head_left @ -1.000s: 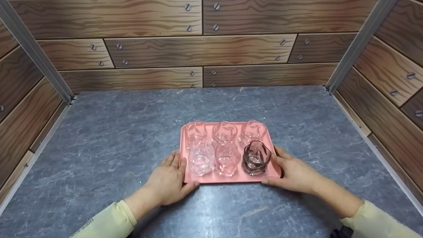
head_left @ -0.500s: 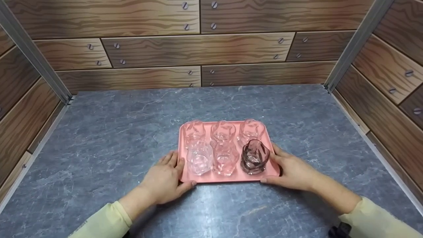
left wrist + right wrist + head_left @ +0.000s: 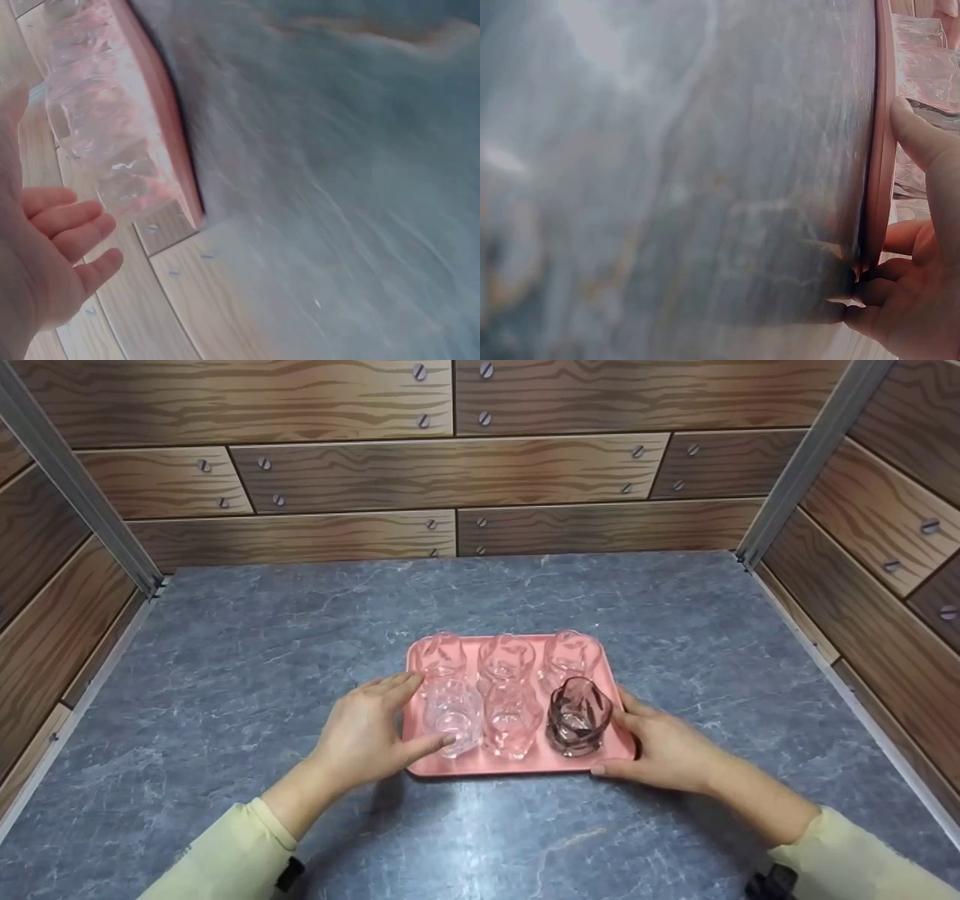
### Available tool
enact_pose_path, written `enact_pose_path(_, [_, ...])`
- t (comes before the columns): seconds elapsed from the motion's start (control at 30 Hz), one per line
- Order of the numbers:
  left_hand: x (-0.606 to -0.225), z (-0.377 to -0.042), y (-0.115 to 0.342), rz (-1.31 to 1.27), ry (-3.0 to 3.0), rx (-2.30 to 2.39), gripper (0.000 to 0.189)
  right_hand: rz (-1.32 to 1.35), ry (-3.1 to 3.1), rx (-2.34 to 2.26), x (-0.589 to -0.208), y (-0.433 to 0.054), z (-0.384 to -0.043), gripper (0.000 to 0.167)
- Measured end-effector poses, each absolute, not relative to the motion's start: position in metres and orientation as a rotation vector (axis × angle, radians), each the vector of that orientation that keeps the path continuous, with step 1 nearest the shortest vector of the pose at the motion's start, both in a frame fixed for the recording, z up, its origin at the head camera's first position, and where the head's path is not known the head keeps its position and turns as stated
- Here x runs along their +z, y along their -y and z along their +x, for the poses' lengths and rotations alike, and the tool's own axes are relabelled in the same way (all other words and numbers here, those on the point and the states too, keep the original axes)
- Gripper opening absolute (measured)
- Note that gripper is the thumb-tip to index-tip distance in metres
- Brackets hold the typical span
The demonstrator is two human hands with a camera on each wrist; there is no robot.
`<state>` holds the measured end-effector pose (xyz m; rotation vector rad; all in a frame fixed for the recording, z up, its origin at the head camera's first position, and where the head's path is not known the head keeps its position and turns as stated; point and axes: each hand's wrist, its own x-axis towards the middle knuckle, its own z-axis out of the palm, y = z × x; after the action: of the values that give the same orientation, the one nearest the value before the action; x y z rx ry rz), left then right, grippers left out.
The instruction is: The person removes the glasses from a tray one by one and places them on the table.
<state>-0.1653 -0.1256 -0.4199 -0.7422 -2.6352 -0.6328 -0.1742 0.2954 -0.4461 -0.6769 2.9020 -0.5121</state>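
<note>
A pink tray (image 3: 517, 767) lies on the table with two rows of faceted drinking glasses. At its front right corner stands a dark grey-tinted glass (image 3: 581, 720); the others are clear. My right hand (image 3: 671, 751) grips that corner, thumb along the front rim and fingers at the side, as the right wrist view also shows on the tray edge (image 3: 881, 150). My left hand (image 3: 366, 735) is raised above the left rim, fingers spread from the thumb, beside the front left clear glass (image 3: 457, 706). Whether it touches the glass I cannot tell. The left wrist view shows its fingers (image 3: 79, 232) apart from the tray.
Around the tray spreads a grey marbled tabletop (image 3: 300, 645). Wood-patterned panels (image 3: 450, 472) enclose the back and sides, with metal posts (image 3: 795, 472) at the rear corners. A front middle clear glass (image 3: 512, 727) stands close beside the left one.
My left hand has let go of the tray's left edge and risen over the rim toward the front left glass. The right hand stays at its corner, and the tray moved slightly left earlier.
</note>
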Motion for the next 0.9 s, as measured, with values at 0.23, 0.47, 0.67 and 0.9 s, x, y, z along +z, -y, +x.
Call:
enact_pose_path(0.23, [-0.419, -0.172, 0.108, -0.609, 2.574, -0.860, 0.083, -0.661, -2.891, -0.510, -0.446, -0.295, -0.175, 0.112])
enact_pose_path(0.47, [-0.422, -0.173, 0.100, -0.582, 2.535, -1.072, 0.074, -0.680, -2.896, -0.525, -0.447, -0.295, -0.175, 0.111])
enact_pose_path(0.67, [-0.423, -0.171, 0.097, -0.526, 2.594, -1.205, 0.080, -0.665, -2.884, -0.524, -0.447, -0.295, -0.174, 0.113])
enact_pose_path(0.9, [-0.428, -0.170, 0.092, -0.508, 2.608, -1.235, 0.082, -0.654, -2.887, -0.512, -0.446, -0.295, -0.175, 0.113])
